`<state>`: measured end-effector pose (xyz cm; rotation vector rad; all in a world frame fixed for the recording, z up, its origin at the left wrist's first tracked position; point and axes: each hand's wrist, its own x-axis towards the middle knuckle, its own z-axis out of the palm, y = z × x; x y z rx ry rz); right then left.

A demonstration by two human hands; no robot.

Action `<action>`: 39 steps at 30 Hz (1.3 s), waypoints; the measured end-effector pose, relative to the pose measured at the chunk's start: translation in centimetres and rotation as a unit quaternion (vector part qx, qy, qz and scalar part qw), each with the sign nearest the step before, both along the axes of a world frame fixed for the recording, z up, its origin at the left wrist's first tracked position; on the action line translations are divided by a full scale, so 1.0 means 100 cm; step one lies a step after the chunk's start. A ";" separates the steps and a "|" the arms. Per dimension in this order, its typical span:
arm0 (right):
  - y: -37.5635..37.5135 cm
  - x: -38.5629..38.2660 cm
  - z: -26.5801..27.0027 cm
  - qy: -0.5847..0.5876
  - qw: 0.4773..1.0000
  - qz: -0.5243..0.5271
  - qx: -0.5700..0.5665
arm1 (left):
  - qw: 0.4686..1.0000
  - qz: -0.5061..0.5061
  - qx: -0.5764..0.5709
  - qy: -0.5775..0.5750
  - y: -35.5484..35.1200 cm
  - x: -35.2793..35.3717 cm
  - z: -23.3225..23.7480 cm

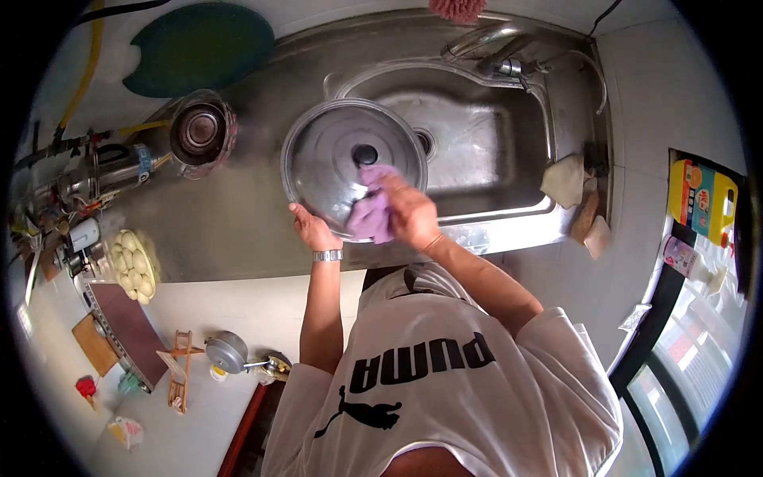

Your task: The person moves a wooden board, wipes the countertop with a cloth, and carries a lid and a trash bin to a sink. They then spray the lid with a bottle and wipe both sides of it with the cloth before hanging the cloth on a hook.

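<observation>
A round metal pot lid with a black knob lies over the counter and the left part of the sink. My left hand grips its near edge, thumb out to the side and the other fingers hidden under the rim. Pressed onto the lid just below the knob is a purple cloth, bunched in my right hand. The cloth covers part of the lid's near right surface.
The steel sink has a faucet at its back right. Rags hang by its right end. On the counter's left stand a glass bowl and a plate of pale round buns. A green board leans at the back.
</observation>
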<state>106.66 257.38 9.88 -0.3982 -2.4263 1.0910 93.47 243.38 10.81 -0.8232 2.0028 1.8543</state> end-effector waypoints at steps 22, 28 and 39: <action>-0.005 0.009 -0.001 -0.052 0.997 -0.029 -0.053 | 0.996 0.083 -0.024 0.017 0.006 0.004 -0.009; -0.023 -0.067 0.028 0.008 0.999 0.036 -0.013 | 0.996 0.008 0.008 0.087 0.012 0.017 -0.003; -0.021 -0.057 0.037 -0.042 0.991 0.124 -0.013 | 0.993 -0.078 -0.056 0.071 -0.012 0.004 -0.024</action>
